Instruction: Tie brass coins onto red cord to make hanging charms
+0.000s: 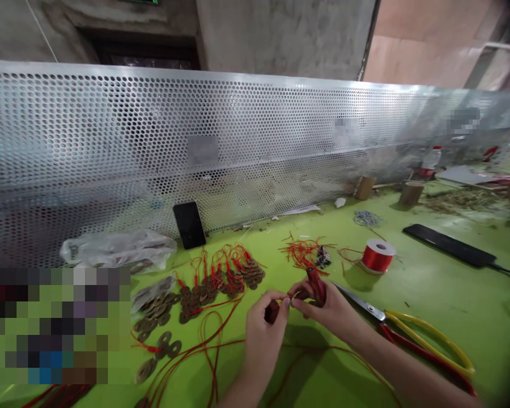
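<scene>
My left hand [264,327] is closed in a pinch, its fingertips on a thin red cord [287,297]. My right hand [329,303] meets it fingertip to fingertip. Held in the right hand's curled fingers is a red, dark-topped object that looks like a lighter [317,286]. The exact spot where the fingertips touch is too small to make out. Long red cords [215,340] loop across the table below and left of my hands. Left of them lie rows of round coins [204,292] with holes, strung with red cord loops.
Scissors [372,309] with yellow and red handles lie beside my right forearm. Behind are cut red cord pieces [300,251], a spool of red cord [377,256] and a black phone [450,245]. Another phone [189,225] leans on the perforated metal screen [255,124].
</scene>
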Demonstrator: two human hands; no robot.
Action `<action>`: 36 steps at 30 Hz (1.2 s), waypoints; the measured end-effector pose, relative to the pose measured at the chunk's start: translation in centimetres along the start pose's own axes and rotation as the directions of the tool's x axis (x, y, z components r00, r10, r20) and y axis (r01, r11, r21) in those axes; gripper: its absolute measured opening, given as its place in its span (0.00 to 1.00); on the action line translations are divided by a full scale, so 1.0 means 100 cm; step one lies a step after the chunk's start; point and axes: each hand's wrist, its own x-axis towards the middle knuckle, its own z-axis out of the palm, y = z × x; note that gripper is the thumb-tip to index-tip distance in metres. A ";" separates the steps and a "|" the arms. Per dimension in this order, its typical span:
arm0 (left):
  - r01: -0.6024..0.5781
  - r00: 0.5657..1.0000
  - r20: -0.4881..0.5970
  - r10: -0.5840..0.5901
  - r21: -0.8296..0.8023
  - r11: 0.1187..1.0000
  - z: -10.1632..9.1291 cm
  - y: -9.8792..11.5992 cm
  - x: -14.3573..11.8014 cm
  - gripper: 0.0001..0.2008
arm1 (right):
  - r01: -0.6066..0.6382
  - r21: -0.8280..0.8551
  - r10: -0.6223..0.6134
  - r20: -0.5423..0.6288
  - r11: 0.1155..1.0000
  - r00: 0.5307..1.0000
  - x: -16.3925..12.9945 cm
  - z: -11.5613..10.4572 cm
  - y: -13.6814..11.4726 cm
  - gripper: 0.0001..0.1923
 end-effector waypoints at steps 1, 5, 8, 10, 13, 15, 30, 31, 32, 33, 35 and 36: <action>-0.004 1.000 -0.003 0.004 -0.001 1.000 0.000 0.000 0.000 0.13 | -0.001 -0.012 0.001 0.009 1.000 1.000 0.000 0.000 0.001 0.12; 0.006 1.000 -0.029 -0.006 0.001 1.000 -0.002 0.000 0.001 0.12 | -0.008 -0.050 0.011 0.045 0.999 0.999 0.003 -0.003 0.003 0.07; 0.030 0.999 -0.042 -0.030 0.006 1.000 -0.003 0.002 0.002 0.12 | 0.041 -0.088 -0.043 -0.022 0.995 0.999 0.009 -0.009 0.005 0.09; 0.041 0.998 -0.053 -0.041 0.000 0.999 -0.003 0.002 0.002 0.12 | 0.054 -0.119 -0.064 -0.079 0.991 0.995 0.012 -0.014 0.006 0.11; 0.041 0.997 -0.064 -0.042 -0.016 0.999 -0.003 0.001 0.002 0.13 | 0.053 -0.129 -0.063 -0.078 0.990 0.995 0.012 -0.015 0.006 0.12; 0.027 0.998 -0.057 -0.028 -0.021 0.999 -0.002 0.000 0.002 0.13 | 0.034 -0.065 -0.036 -0.020 0.997 0.999 0.008 -0.010 0.003 0.12; 0.036 0.997 -0.061 -0.038 -0.035 0.999 -0.003 0.000 0.002 0.13 | 0.032 -0.056 -0.035 -0.064 0.998 0.997 0.009 -0.007 0.008 0.10; 0.045 0.997 -0.067 -0.048 -0.035 0.998 -0.003 -0.001 0.002 0.13 | 0.032 -0.052 -0.037 -0.094 0.998 0.995 0.011 -0.010 0.008 0.11; 0.053 0.996 -0.073 -0.055 -0.037 0.998 -0.003 -0.001 0.002 0.13 | 0.024 -0.046 -0.029 -0.109 0.999 0.994 0.012 -0.011 0.009 0.11; 0.055 0.995 -0.078 -0.059 -0.044 0.998 -0.002 -0.002 0.003 0.14 | 0.013 -0.044 -0.017 -0.102 0.999 0.995 0.013 -0.011 0.011 0.11; 0.049 0.995 -0.083 -0.055 -0.067 0.997 -0.002 -0.003 0.003 0.14 | -0.004 -0.070 0.002 -0.037 0.998 0.999 0.012 -0.009 0.014 0.10; 0.042 0.996 -0.081 -0.048 -0.080 0.996 -0.001 -0.003 0.003 0.14 | -0.005 -0.117 0.004 -0.006 0.993 1.000 0.010 -0.007 0.016 0.10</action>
